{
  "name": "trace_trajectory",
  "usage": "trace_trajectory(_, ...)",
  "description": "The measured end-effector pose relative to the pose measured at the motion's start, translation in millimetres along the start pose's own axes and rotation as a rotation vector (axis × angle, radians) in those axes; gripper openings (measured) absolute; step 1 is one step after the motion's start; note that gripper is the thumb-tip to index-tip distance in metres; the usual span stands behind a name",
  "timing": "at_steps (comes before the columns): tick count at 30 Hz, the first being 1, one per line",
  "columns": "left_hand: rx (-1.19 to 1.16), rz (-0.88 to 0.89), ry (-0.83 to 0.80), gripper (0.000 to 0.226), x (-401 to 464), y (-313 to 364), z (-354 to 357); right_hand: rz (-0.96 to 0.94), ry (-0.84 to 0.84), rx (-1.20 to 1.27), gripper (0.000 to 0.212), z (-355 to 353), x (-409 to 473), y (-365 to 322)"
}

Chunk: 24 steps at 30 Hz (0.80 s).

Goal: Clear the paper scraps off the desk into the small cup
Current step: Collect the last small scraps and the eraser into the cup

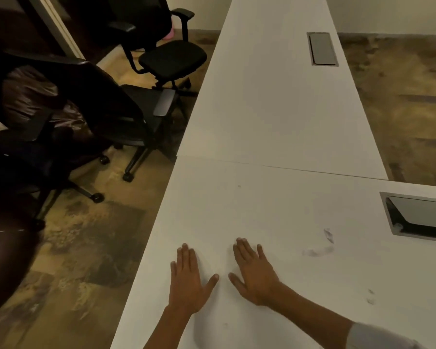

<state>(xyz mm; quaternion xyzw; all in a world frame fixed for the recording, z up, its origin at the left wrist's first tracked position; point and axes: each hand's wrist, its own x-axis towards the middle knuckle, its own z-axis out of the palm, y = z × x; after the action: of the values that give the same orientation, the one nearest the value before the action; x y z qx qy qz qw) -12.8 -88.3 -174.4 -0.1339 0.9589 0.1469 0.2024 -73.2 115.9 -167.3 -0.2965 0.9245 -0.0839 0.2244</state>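
Observation:
Both of my hands lie flat, palms down, on the white desk (262, 122) near its left edge. My left hand (189, 280) and my right hand (256, 275) rest side by side, fingers spread, thumbs almost meeting, holding nothing. A small whitish scrap-like mark (329, 235) lies on the desk to the right of my right hand, with a faint smudge (317, 251) below it. Tiny specks (370, 297) sit further right. No cup is in view.
Two grey cable hatches are set into the desk, one at the right (418, 217) and one far back (322, 49). Black office chairs (171, 59) stand on the patterned floor to the left of the desk. A seam crosses the desk (287, 168).

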Motion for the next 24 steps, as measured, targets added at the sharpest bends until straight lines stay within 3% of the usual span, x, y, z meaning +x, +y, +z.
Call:
trace_trajectory(4, -0.038, 0.008, -0.019, 0.109, -1.5, -0.4, -2.4, 0.097, 0.111, 0.018, 0.078, -56.1, 71.2, 15.1)
trace_trajectory(8, -0.085, 0.021, -0.038, 0.114, -2.3, -4.1, -7.2, 0.217, 0.022, -0.077, 0.084, -109.8, 149.9, 43.1)
trace_trajectory(11, -0.056, 0.038, -0.026, 0.112, -8.7, -5.9, -6.2, 0.196, -0.055, -0.127, 0.088, -115.2, 166.0, 49.0)
trace_trajectory(17, -0.090, 0.020, 0.054, 0.096, -25.8, 5.0, 20.7, 0.013, 0.003, -0.096, 0.085, -38.8, 95.0, -9.4)
trace_trajectory(21, -0.025, 0.006, 0.004, 0.094, -49.7, 16.2, 40.6, -0.182, 0.109, -0.180, 0.076, 11.6, 22.8, -21.6)
trace_trajectory(24, 0.018, 0.050, 0.035, 0.094, -71.6, 26.7, 50.5, -0.246, 0.031, -0.229, 0.070, 23.2, -21.1, -11.7)
